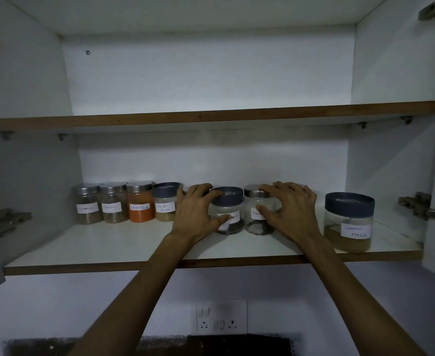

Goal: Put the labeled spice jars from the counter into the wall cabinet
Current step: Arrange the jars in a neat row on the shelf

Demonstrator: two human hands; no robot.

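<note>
Several labeled spice jars stand in a row on the lower shelf (108, 250) of the open wall cabinet. My left hand (197, 214) grips a blue-lidded pepper jar (230, 201) with dark contents. My right hand (292, 213) grips a steel-lidded jar (253, 222) beside it, its label partly covered. To the left stand two steel-lidded brown jars (87, 208) (113, 206), an orange powder jar (140, 205) and a blue-lidded coriander powder jar (163, 205). A wide blue-lidded garam masala jar (348, 223) sits at the right front.
The upper shelf (211, 115) holds nothing. Door hinges (427, 209) stick out at the cabinet's right side and a hinge (3, 222) at the left. A wall socket plate (221, 317) sits below the cabinet, above a dark counter edge (211, 345).
</note>
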